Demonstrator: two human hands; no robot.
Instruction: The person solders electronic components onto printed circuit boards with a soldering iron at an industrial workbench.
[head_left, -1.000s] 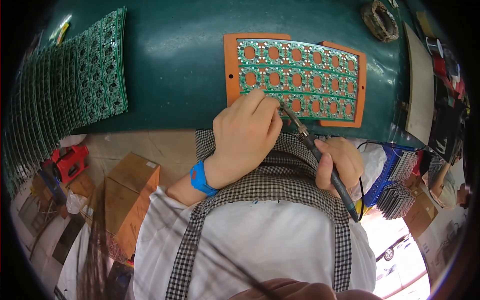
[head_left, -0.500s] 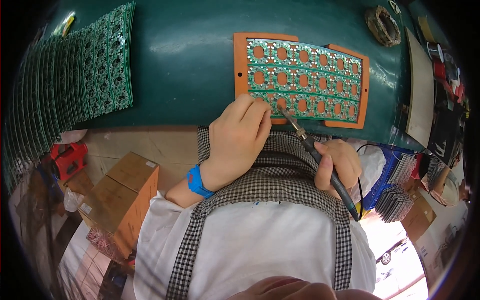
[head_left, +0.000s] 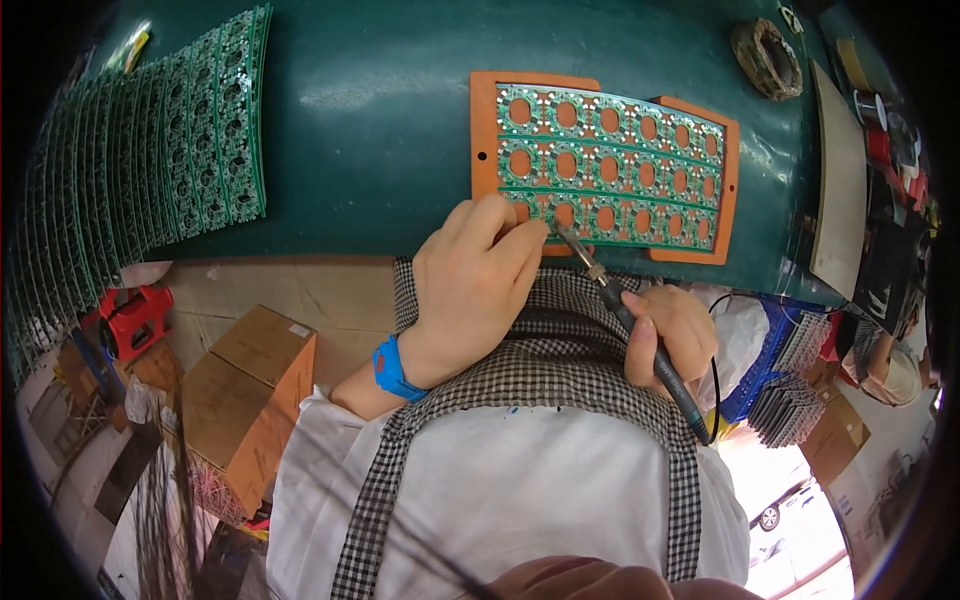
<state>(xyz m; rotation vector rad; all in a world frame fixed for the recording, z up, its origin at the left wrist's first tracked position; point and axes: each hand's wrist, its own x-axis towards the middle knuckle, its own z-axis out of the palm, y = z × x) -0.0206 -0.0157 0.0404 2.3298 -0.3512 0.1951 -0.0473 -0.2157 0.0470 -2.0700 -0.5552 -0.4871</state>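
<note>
A panel of green circuit boards (head_left: 590,145) with rows of round holes lies in an orange fixture (head_left: 484,120) on the green table. My left hand (head_left: 475,275), wearing a blue wristband, is closed at the panel's near left corner. Its fingertips are pinched, and whatever is between them is hidden. My right hand (head_left: 672,330) grips a soldering iron (head_left: 617,303) by its dark handle. The iron's metal tip meets the panel's nearest row, just right of my left fingertips and beside a hole.
Many green circuit panels (head_left: 215,130) stand in a row at the left. A brown ring-shaped object (head_left: 746,52) and a pale flat board (head_left: 838,190) lie at the right. Below the table edge are a cardboard box (head_left: 245,350) and a blue crate (head_left: 748,395).
The iron's tip has shifted slightly left, closer to my left fingers. My left fingertips have curled a little toward the tip. The whole view has moved slightly.
</note>
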